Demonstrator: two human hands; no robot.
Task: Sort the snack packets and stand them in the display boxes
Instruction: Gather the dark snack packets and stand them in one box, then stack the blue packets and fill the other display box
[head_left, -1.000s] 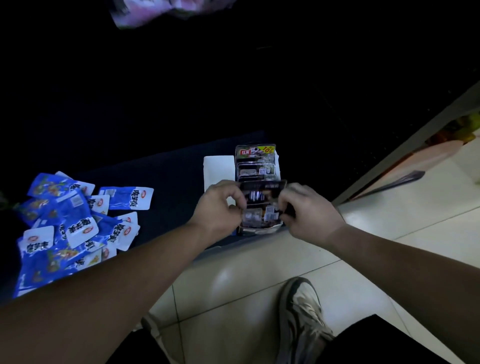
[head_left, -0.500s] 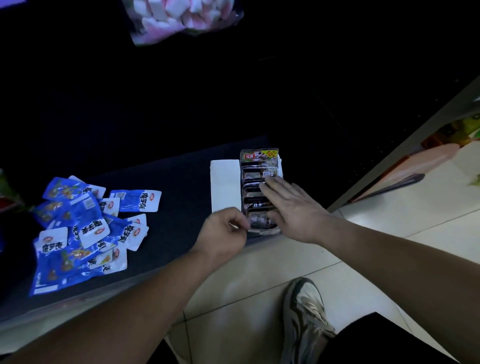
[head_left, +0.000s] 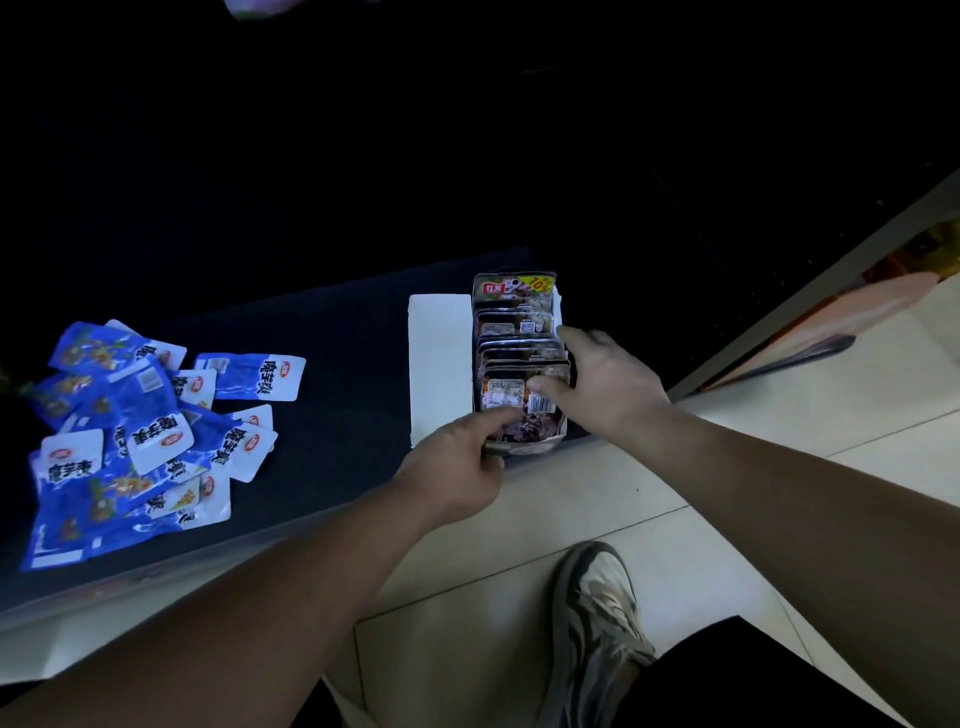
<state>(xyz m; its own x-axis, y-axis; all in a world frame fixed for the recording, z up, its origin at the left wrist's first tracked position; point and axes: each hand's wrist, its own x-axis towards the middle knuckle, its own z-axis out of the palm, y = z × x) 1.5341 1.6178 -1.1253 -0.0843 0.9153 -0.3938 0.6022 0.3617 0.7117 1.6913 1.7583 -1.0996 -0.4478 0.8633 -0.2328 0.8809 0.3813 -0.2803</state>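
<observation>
**Head view, left to right.** At far left, a loose heap of blue-and-white foil snack packets (head_left: 140, 431) lies on the dark flat-topped bench (head_left: 337, 364). The packets overlap at all angles and sit well apart from the box.

Near the centre, a flat white rectangular cardboard panel (head_left: 439, 364) lies on the bench. Its right edge touches the left wall of a narrow white cardboard display box (head_left: 559, 304). The box stands at the bench's near edge and holds a row of dark-printed plastic snack packets (head_left: 514, 325), standing one behind another and leaning back. The rearmost packet shows a red label and a yellow "10%" corner.

The left hand (head_left: 457, 473) meets the box's near end. One digit lies extended on the foremost packet and the other fingers curl against the near wall below. The hand appears to pinch that end of the box, though the contact under the fingers is hidden.

The right hand (head_left: 608, 384) lies over the right side of the row, fingers straight and spread. The thumb presses on the foremost packet and the forefinger reaches to packets farther back; the hand grips nothing.

Below, a grey-and-white laced sports shoe (head_left: 597, 613) rests on the pale glossy tiled floor (head_left: 571, 499). At far right, a grey metal shelf rail (head_left: 810, 296) runs diagonally.
</observation>
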